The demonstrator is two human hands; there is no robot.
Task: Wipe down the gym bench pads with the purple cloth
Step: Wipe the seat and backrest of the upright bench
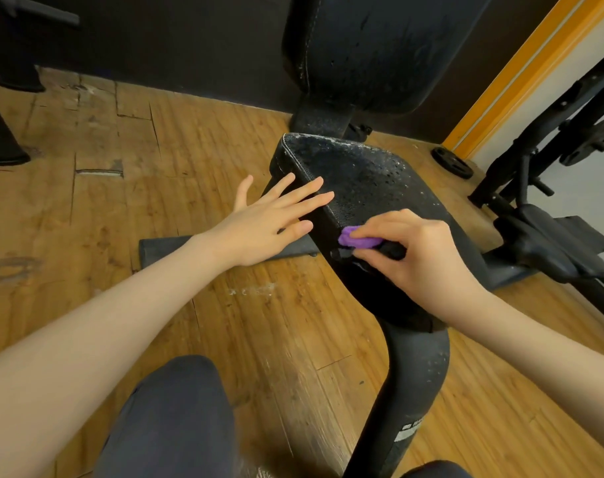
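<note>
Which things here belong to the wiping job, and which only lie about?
For the job: purple cloth, seat pad, back pad, right hand, left hand.

Lying about: weight plate, second bench, wooden floor.

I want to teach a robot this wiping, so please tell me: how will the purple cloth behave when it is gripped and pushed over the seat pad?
The purple cloth looks soft and floppy: it is bunched small under the right hand. It is probably light. On the speckled seat pad it may drag and fold rather than slide.
</note>
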